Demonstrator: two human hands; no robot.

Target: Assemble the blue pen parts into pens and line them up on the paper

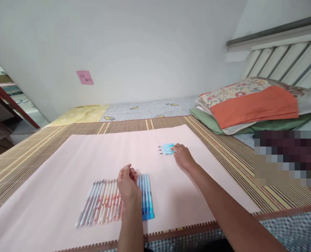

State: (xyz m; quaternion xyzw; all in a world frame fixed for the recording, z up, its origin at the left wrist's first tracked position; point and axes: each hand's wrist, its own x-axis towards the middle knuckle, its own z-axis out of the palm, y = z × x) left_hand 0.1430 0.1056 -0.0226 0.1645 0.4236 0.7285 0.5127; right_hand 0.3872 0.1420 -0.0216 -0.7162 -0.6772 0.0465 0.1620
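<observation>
My right hand (pixel 183 156) is over the right ends of several light blue pens (pixel 167 149), its fingers closed on them. These pens lie side by side on the pink sheet (pixel 92 154), dark tips pointing left. My left hand (pixel 128 178) hovers in front of a long row of pens, fingers curled together with nothing visible in them. To its left in that row are grey-white pens (pixel 89 203) and white pens with red marks (pixel 108 203). On its right side are blue pens (pixel 146 196). My left hand and forearm hide the middle of the row.
The pink sheet lies on a striped bamboo mat (pixel 43 147) over a bed. Folded bedding with an orange band (pixel 257 106) is piled at the back right, by a slatted headboard (pixel 289 59). A pink note (pixel 85 77) is on the white wall. A blurred patch covers the right edge.
</observation>
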